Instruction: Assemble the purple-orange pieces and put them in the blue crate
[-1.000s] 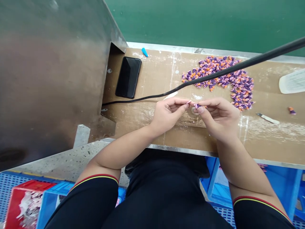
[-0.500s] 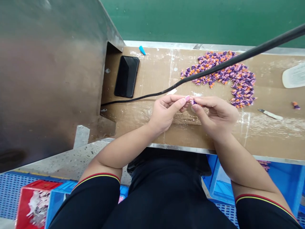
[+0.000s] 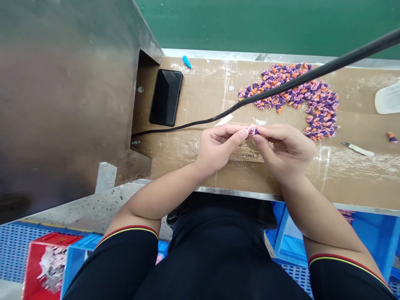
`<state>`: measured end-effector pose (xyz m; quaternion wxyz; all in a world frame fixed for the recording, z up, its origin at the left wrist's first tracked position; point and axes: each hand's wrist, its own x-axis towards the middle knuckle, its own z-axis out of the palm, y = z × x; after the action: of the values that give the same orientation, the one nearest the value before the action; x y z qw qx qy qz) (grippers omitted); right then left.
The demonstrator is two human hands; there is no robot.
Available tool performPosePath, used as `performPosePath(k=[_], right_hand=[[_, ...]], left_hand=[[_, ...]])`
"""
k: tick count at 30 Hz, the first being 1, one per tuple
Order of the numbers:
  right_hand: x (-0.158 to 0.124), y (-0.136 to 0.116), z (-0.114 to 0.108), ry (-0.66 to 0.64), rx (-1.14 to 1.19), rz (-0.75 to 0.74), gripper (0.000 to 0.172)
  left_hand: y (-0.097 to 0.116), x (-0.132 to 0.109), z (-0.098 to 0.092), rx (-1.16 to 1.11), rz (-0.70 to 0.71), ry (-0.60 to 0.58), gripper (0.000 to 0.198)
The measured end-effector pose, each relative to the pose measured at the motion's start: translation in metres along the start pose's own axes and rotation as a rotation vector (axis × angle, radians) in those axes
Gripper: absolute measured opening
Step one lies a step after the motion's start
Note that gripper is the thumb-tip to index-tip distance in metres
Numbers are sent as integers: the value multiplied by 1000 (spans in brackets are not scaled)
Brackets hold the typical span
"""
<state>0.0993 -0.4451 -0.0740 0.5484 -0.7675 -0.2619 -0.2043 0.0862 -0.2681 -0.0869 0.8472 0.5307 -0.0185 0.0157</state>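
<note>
Pinching one tiny dark-purple piece (image 3: 255,131) with pink edging in right hand (image 3: 286,152), near-centre over bench (image 3: 359,183), and one pale-pink bit (image 3: 250,129) in left hand (image 3: 215,148), right against it. Counting one phone (image 3: 166,98) left, one blue cone (image 3: 186,62) far left, one white-handled knife (image 3: 358,149) right, one loose orange-purple piece (image 3: 392,137) beyond, one uncountable heap (image 3: 321,108) far right.

A smartphone (image 3: 166,97) lies at the far left of the worktable (image 3: 206,81), just right of the housing (image 3: 68,96), and a cable (image 3: 343,61) passes over the pile of pieces (image 3: 321,110) at far right. Nearer, between left hand (image 3: 215,148) and right hand (image 3: 287,150), sits one small piece (image 3: 256,131); right of them lie a knife (image 3: 358,149) and, beyond it, a loose piece (image 3: 392,137).
</note>
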Motion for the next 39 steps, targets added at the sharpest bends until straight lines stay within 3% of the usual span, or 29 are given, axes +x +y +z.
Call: performPosePath(k=[7, 11, 26, 36, 39], right_hand=[[-3, -1, 0, 16, -43, 2, 17], [-5, -2, 2, 48, -91, 26, 9], [-4, -11, 6, 92, -139, -20, 14], [-8, -12, 6, 92, -123, 18, 12], [-7, -11, 8, 123, -111, 1, 10]], left_hand=[[1, -3, -1, 130, 222, -69, 10], [-4, -4, -4, 239, 365, -85, 16], [-9, -4, -8, 471, 700, -76, 27], [-10, -4, -10, 562, 800, -81, 33], [-12, -5, -9, 501, 722, -101, 31]])
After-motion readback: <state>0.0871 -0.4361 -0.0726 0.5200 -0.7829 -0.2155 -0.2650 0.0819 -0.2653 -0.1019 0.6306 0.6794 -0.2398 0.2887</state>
